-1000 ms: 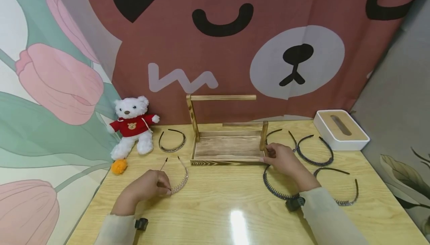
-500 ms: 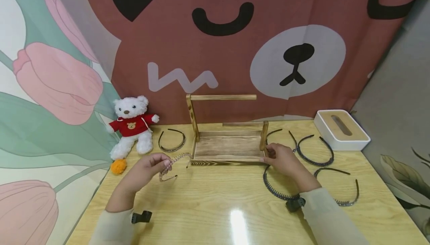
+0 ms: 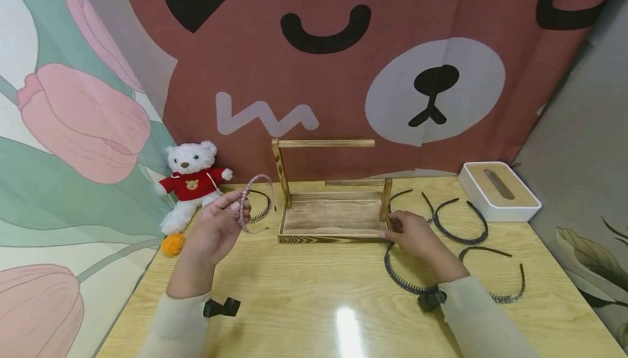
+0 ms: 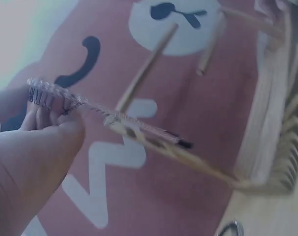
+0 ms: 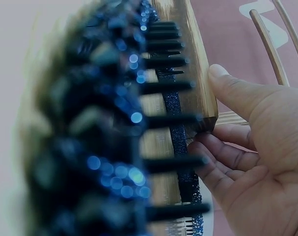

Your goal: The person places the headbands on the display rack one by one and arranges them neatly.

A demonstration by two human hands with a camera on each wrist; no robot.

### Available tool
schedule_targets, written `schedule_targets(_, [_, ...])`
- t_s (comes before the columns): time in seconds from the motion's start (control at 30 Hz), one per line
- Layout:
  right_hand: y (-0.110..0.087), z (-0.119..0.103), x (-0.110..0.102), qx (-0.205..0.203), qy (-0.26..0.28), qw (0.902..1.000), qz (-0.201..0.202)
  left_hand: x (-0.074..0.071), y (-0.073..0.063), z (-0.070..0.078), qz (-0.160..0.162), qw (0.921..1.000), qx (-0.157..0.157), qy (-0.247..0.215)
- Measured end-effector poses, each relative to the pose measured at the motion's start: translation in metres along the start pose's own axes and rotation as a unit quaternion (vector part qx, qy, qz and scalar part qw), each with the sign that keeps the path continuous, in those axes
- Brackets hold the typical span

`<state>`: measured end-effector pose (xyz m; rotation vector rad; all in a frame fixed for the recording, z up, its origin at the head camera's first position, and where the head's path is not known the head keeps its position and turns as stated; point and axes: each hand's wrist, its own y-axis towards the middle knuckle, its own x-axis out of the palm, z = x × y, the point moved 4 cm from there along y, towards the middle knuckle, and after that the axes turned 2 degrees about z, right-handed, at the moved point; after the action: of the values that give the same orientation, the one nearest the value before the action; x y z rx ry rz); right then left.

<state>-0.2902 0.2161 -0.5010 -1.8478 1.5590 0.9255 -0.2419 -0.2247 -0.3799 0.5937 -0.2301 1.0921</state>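
Observation:
My left hand (image 3: pixel 216 230) pinches a pink toothed headband (image 3: pixel 244 201) between thumb and fingers. It is raised over the table left of the wooden rack (image 3: pixel 333 216), its two ends pointing right. In the left wrist view the headband (image 4: pixel 153 130) overlaps the rack's upright, and one dark tip shows. My right hand (image 3: pixel 414 235) grips the rack's front right corner. The right wrist view has the thumb on one face of the wood (image 5: pixel 200 88) and the fingers curled at the other side. The rack has a tray base, two posts and two side-reaching bars.
A dark headband (image 3: pixel 267 211) lies behind my left hand. Several dark headbands lie around my right hand, one toothed headband (image 3: pixel 402 281) just in front of it. A white teddy bear (image 3: pixel 193 183), an orange pom-pom (image 3: pixel 173 244) and a white tissue box (image 3: pixel 500 192) stand farther out.
My left hand has lifted the pink headband off the table, turned it and raised it toward the rack's left post. My right hand stays at the rack's corner.

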Motion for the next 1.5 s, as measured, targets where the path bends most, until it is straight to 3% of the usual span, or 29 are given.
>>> schedule_targets(0.2, [0.001,0.002,0.001,-0.003,-0.001,1.0,0.001,0.018,0.027,0.012,0.093,0.9925,0.061,-0.051])
schedule_targets(0.3, [0.001,0.003,0.001,-0.007,-0.003,1.0,0.0,0.028,0.041,0.02,0.119,0.9858,0.092,-0.075])
schedule_targets(0.5, [0.001,0.003,0.002,-0.011,-0.003,0.9999,0.005,0.05,0.068,0.037,0.117,0.9742,0.158,-0.111])
schedule_targets(0.77, [-0.001,0.002,0.002,-0.01,0.002,0.9999,0.006,0.059,0.104,0.036,0.13,0.9718,0.181,-0.076])
schedule_targets(0.9, [-0.001,0.0,0.002,-0.01,0.001,0.9999,0.009,0.057,0.118,0.022,0.149,0.9729,0.17,-0.049])
schedule_targets(1.03, [-0.001,0.0,0.002,-0.009,0.001,0.9999,0.011,0.045,0.128,-0.004,0.182,0.9724,0.142,-0.033])
schedule_targets(1.27, [0.0,0.001,0.003,-0.012,0.003,0.9999,0.012,0.022,0.132,-0.042,0.245,0.9673,0.067,-0.004])
schedule_targets(1.5, [0.001,0.003,0.002,-0.01,0.006,0.9998,0.013,0.01,0.133,-0.058,0.268,0.9631,0.024,0.007])
